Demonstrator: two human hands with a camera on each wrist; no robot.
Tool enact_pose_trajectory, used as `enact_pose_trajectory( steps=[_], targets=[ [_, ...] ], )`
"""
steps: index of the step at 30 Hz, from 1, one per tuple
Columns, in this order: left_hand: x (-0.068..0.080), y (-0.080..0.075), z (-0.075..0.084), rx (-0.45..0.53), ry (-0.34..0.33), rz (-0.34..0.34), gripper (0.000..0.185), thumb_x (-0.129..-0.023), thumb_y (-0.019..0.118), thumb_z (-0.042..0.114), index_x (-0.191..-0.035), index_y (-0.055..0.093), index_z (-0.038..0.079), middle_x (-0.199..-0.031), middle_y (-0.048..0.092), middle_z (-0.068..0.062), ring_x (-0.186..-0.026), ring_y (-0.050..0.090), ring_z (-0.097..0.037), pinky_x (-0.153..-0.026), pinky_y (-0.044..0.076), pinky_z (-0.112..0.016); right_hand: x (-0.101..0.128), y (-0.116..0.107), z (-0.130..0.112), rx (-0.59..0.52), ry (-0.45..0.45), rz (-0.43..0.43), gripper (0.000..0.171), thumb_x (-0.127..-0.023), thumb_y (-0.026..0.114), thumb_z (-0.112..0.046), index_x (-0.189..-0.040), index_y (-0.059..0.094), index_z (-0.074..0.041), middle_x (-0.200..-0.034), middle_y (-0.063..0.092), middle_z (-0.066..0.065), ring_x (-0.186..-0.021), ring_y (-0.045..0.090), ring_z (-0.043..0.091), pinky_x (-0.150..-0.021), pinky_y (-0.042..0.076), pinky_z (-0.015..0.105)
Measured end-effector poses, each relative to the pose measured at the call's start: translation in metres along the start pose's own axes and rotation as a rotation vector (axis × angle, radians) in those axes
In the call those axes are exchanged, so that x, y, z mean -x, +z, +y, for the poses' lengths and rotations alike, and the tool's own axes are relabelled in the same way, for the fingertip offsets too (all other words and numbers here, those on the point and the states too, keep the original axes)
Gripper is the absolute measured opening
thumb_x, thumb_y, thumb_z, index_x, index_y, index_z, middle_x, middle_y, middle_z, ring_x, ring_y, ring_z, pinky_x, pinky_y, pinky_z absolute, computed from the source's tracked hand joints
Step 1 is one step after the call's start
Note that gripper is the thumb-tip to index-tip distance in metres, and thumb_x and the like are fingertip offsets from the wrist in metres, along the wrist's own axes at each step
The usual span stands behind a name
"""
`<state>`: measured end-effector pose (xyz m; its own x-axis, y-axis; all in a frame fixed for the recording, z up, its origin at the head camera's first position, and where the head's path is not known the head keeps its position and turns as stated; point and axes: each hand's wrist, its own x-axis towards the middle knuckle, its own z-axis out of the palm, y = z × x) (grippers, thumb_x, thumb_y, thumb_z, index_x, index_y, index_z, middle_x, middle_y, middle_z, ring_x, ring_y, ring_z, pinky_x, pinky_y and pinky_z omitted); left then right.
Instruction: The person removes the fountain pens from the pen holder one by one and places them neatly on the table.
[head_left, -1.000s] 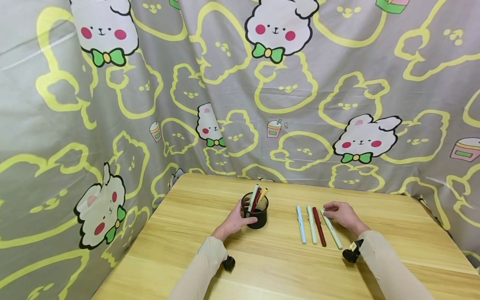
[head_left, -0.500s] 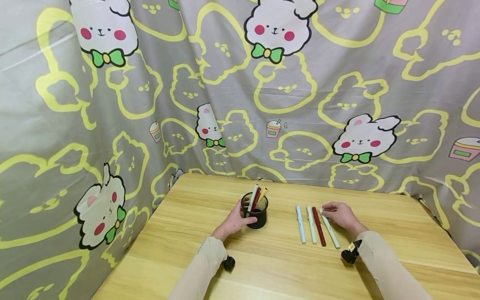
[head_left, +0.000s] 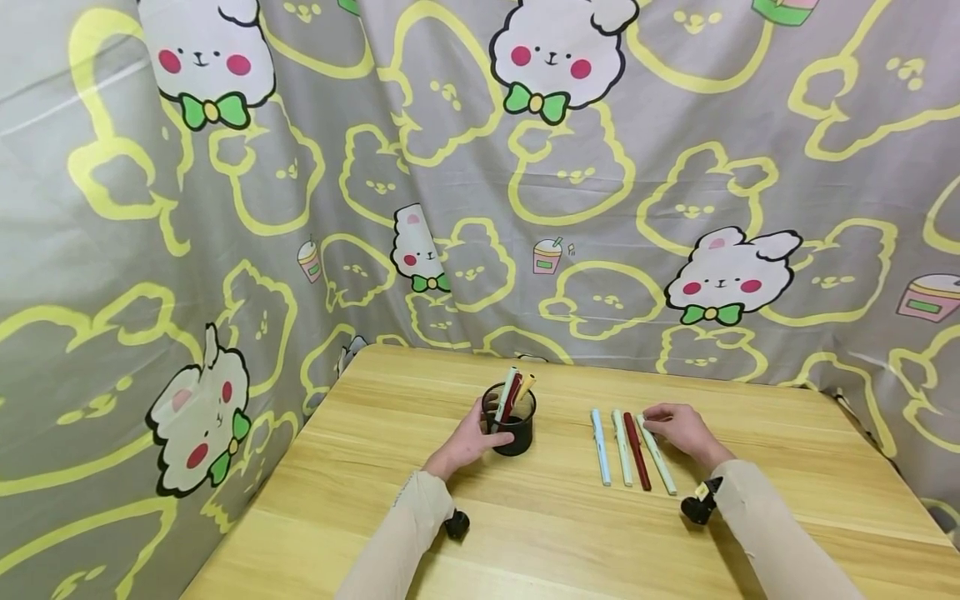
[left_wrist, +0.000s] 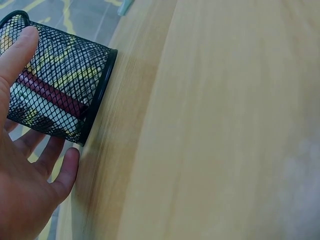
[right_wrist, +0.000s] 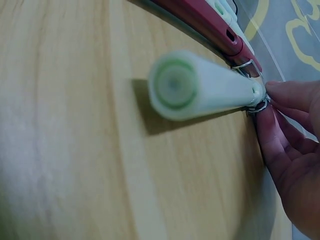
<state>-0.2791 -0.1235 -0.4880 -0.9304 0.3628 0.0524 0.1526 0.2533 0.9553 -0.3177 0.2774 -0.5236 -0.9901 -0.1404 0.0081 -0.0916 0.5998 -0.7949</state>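
A black mesh pen cup (head_left: 512,427) stands mid-table with three pens (head_left: 513,388) sticking out of it. My left hand (head_left: 467,442) wraps around its left side; in the left wrist view the thumb and fingers (left_wrist: 24,165) lie round the mesh wall (left_wrist: 55,95). To the right, several pens lie side by side: light blue (head_left: 601,447), pale green (head_left: 622,447), dark red (head_left: 637,452) and another pale green pen (head_left: 658,460). My right hand (head_left: 681,430) pinches that last pen at its far end. The right wrist view shows fingertips (right_wrist: 285,105) on its clip, the barrel (right_wrist: 200,87) beside the red pen (right_wrist: 200,22).
The wooden table (head_left: 540,542) is ringed on its left, back and right by a grey cartoon-print curtain (head_left: 480,208). Black wrist cameras (head_left: 697,507) sit on both sleeves. Bare tabletop stretches toward me in front of the pens and cup.
The rightmost pale green pen has swung slightly left, lying closer to the dark red pen. The left hand stays on the cup.
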Motion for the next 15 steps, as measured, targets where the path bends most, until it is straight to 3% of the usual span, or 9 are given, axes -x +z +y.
enact_pose_trajectory(
  steps=[5, 12, 15],
  targets=[
    [0.000, 0.000, 0.000, -0.001, -0.004, 0.003, 0.077, -0.085, 0.072, 0.013, -0.146, 0.025, 0.003, -0.136, 0.042, -0.022, -0.119, 0.046, -0.038, -0.095, 0.039, -0.049, 0.000, 0.001, 0.002, -0.014, 0.009, 0.004, 0.034, -0.089, 0.067, -0.015, -0.113, 0.062, 0.009, -0.100, 0.066, 0.018, -0.079, 0.062, 0.020, -0.064, 0.050, 0.032],
    [-0.016, 0.001, -0.031, -0.025, -0.029, 0.028, 0.083, -0.083, 0.075, 0.022, -0.148, 0.024, 0.010, -0.137, 0.043, -0.016, -0.121, 0.046, -0.034, -0.096, 0.038, -0.048, 0.002, 0.000, -0.003, -0.023, 0.031, 0.006, 0.034, -0.091, 0.064, -0.016, -0.114, 0.060, 0.010, -0.097, 0.066, 0.016, -0.078, 0.063, 0.019, -0.065, 0.050, 0.031],
    [-0.017, 0.002, -0.031, -0.031, -0.033, 0.033, 0.085, -0.083, 0.075, 0.024, -0.149, 0.022, 0.012, -0.138, 0.042, -0.016, -0.122, 0.045, -0.034, -0.097, 0.038, -0.049, 0.002, -0.004, -0.006, 0.001, 0.011, 0.007, 0.035, -0.091, 0.063, -0.016, -0.114, 0.060, 0.010, -0.097, 0.066, 0.017, -0.079, 0.062, 0.021, -0.065, 0.050, 0.031]
  ],
)
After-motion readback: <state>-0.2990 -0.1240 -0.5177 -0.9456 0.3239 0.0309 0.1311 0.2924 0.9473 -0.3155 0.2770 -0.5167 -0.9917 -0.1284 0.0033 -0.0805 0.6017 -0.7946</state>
